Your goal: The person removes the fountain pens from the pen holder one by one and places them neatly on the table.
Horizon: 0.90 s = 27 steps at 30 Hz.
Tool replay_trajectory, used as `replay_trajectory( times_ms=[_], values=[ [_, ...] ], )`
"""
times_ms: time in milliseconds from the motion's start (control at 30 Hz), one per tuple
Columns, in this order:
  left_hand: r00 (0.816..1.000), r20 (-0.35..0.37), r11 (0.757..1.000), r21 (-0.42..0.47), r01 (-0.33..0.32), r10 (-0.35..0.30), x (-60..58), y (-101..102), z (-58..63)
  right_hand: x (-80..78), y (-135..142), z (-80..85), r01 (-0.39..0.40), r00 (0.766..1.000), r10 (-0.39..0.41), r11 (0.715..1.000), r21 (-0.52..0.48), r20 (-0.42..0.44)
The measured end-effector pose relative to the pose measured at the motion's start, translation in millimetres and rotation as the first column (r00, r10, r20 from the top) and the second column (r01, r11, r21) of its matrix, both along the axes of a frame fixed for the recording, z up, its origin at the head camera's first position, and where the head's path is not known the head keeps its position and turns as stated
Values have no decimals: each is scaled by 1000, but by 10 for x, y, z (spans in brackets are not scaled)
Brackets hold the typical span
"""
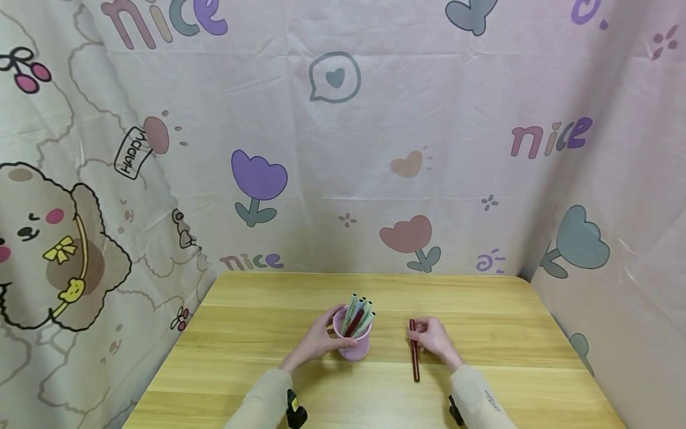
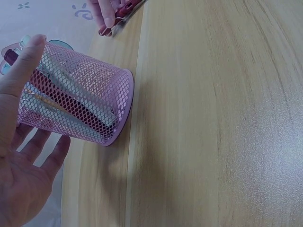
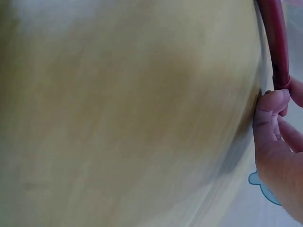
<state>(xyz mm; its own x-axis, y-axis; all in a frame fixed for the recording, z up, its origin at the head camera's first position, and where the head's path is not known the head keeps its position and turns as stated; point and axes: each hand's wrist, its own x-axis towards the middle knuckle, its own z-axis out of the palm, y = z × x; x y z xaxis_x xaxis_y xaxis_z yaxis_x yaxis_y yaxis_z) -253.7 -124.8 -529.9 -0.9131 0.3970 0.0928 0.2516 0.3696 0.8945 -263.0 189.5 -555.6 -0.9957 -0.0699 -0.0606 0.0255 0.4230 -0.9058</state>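
A pink mesh pen cup (image 1: 355,351) stands on the table, with my left hand (image 1: 320,341) around its left side. In the left wrist view, the thumb lies along the cup (image 2: 90,90) near its rim, and the other fingers are on the far side. Several pale green pens (image 1: 366,322) and a dark red pen (image 1: 354,323) stick out of the top. To the right of the cup, my right hand (image 1: 435,338) pinches another dark red pen (image 1: 415,360) near its far end. The right wrist view shows this pen (image 3: 277,42) between thumb and fingers.
The wood-grain table (image 1: 257,310) reaches back to a printed curtain (image 1: 332,167), which also hangs along the left and right sides. Dark straps with small devices (image 1: 295,410) sit on both sleeves.
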Motion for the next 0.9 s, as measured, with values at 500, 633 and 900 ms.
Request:
replay_trajectory(
  times_ms=[500, 633, 900],
  values=[
    [1000, -6, 1000, -15, 0, 0, 7, -12, 14, 14, -50, -33, 9, 1000, -10, 997, 74, 13],
    [1000, -9, 1000, -28, -1, 0, 7, -10, 10, 33, -48, -24, 13, 1000, -14, 997, 82, 15],
    [1000, -11, 999, -38, -9, 9, 11, -10, 11, 42, -36, -31, 4, 1000, -5, 997, 83, 7]
  ],
)
